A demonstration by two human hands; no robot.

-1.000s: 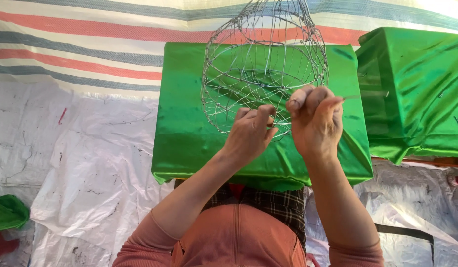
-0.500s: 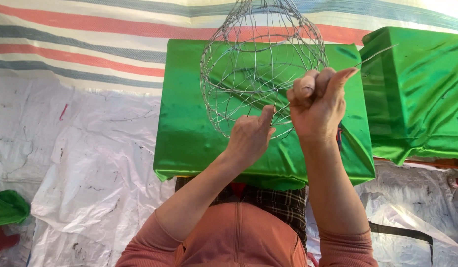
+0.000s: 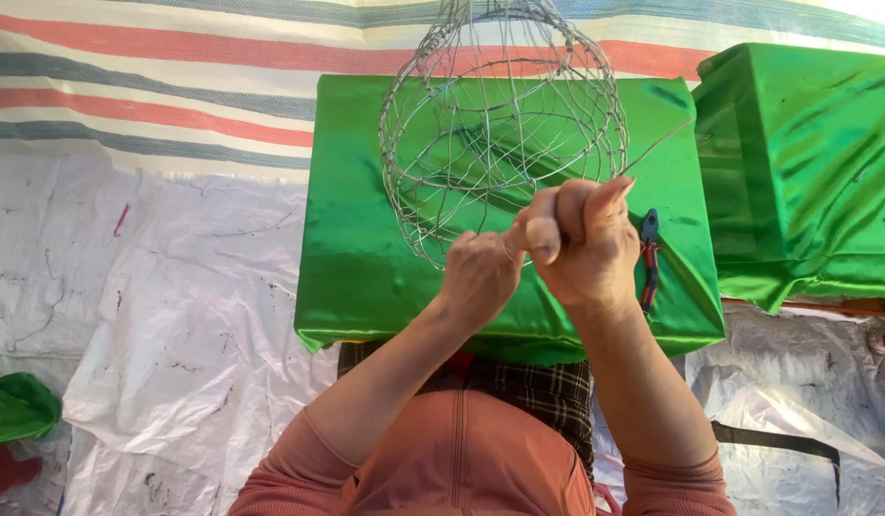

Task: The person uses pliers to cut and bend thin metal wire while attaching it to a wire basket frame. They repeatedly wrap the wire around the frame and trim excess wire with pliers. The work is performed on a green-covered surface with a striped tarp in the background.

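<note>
A round cage of bent grey wire [image 3: 504, 124] is held up over a box covered in shiny green cloth [image 3: 366, 258]. My left hand [image 3: 479, 277] pinches the cage's near rim. My right hand [image 3: 581, 239] is closed in a fist around a loose wire end [image 3: 657, 148] that sticks out to the upper right. Both hands touch each other at the rim. Pliers with red and blue handles [image 3: 649, 256] lie on the green box just right of my right hand.
A second green-covered box [image 3: 805, 162] stands at the right. White plastic sheeting [image 3: 175, 325] covers the floor, with a striped tarp [image 3: 156, 86] behind. A green bundle [image 3: 17, 406] lies at the lower left. My knees show below in plaid cloth.
My right hand has moved left and down, closer to my left hand, pulling the wire end with it. The cage has turned slightly. The pliers on the box have come into view.
</note>
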